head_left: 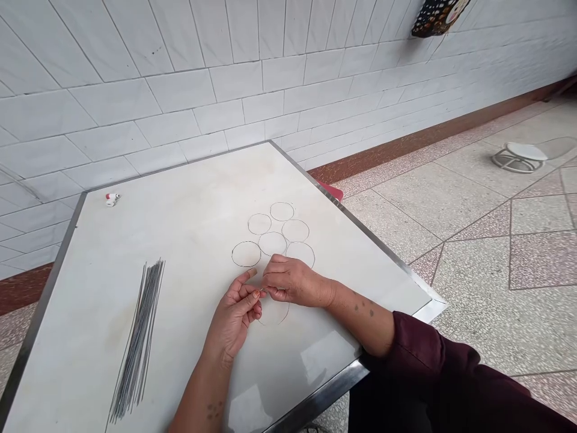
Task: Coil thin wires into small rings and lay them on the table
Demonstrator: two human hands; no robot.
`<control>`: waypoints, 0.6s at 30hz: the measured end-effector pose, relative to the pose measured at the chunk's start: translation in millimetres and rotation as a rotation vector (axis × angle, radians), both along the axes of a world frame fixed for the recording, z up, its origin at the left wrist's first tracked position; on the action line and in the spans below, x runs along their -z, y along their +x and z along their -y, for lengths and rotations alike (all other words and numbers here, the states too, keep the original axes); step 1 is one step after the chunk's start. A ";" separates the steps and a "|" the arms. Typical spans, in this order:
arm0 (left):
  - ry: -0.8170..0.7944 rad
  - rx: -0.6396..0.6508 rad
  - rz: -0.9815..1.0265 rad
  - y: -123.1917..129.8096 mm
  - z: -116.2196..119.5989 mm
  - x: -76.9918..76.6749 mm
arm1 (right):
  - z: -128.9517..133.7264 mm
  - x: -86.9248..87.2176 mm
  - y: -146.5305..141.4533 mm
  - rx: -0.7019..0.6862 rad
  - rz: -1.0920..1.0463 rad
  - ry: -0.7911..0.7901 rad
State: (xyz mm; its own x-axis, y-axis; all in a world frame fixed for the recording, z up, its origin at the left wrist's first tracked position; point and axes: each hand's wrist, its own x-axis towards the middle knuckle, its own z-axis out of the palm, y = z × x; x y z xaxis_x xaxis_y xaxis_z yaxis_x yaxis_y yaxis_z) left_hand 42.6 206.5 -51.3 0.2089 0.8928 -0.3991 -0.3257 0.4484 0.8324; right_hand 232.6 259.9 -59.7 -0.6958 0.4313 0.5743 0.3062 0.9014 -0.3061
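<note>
My left hand (233, 319) and my right hand (288, 279) meet over a white table top (193, 162), their fingertips pinching a thin dark wire (262, 293). Several thin wire rings (273, 243) lie clustered just beyond the hands. Another ring (274, 314) lies partly hidden under my hands. To the left stands apart a long bundle of thin dark metal rods (139, 343), lying flat on the table. A small red-and-white object (112, 199), possibly a spool, sits near the far left corner.
The table has a metal edge (383, 249) and sits against a white tiled wall (180, 90) with brown skirting. A red item (331, 190) shows behind the table. A round white-topped object (518, 157) stands on the terrazzo floor, and a patterned bag (437, 15) hangs on the wall.
</note>
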 end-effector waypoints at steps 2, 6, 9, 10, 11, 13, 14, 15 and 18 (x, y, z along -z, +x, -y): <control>0.017 -0.002 -0.011 -0.3 0.0 1.4 | -0.3 2.3 -1.0 0.000 -0.014 0.001; 0.014 -0.030 -0.071 0.7 -0.7 -0.5 | -3.8 7.6 -1.6 0.080 -0.052 -0.093; 0.041 -0.087 -0.106 1.6 -2.0 -4.2 | -9.6 13.5 0.8 0.249 -0.069 -0.185; 0.055 -0.111 -0.109 1.6 -2.5 -5.1 | -11.6 15.8 1.8 0.305 -0.062 -0.201; 0.068 -0.134 -0.120 1.6 -2.8 -5.6 | -13.4 18.2 2.8 0.356 -0.055 -0.211; 0.087 -0.158 -0.163 1.8 -2.7 -5.6 | -16.2 23.0 3.9 0.431 -0.046 -0.219; 0.095 -0.159 -0.195 2.2 -2.3 -5.2 | -17.3 25.3 3.8 0.466 -0.039 -0.223; 0.106 -0.155 -0.241 2.9 -1.6 -4.5 | -18.3 27.3 3.3 0.499 -0.028 -0.225; 0.186 -0.152 -0.449 7.4 2.1 -1.8 | -21.5 31.7 0.5 0.583 0.016 -0.217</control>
